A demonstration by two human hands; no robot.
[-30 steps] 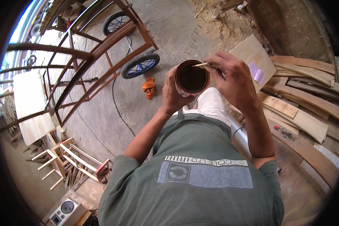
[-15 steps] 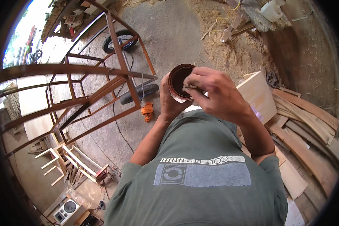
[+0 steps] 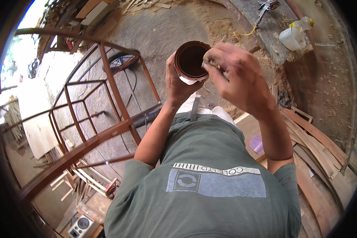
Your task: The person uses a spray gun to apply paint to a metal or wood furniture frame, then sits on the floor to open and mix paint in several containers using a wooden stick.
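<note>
My left hand (image 3: pixel 175 85) is wrapped around a round can (image 3: pixel 189 59), holding it up in front of me with its open mouth facing me. Inside, the can is dark reddish brown; I cannot make out how full it is. At the can's right rim, my right hand (image 3: pixel 244 77) pinches a small, greyish, crumpled wad (image 3: pixel 217 64), perhaps a rag. The fingers partly hide the wad. To the left stands a large reddish-brown open frame (image 3: pixel 122 126) of slim bars, apart from both hands.
A wheel (image 3: pixel 125 62) shows behind the frame. Wooden planks (image 3: pixel 323 158) are piled at the right. A translucent plastic container (image 3: pixel 292 39) sits on a bench at the far right, with sawdust on the floor nearby. A speaker (image 3: pixel 82 225) lies at the lower left.
Both hands and the can have moved up in the view. The right hand has drawn back from over the can's mouth to its right rim. The view of the frame has shifted.
</note>
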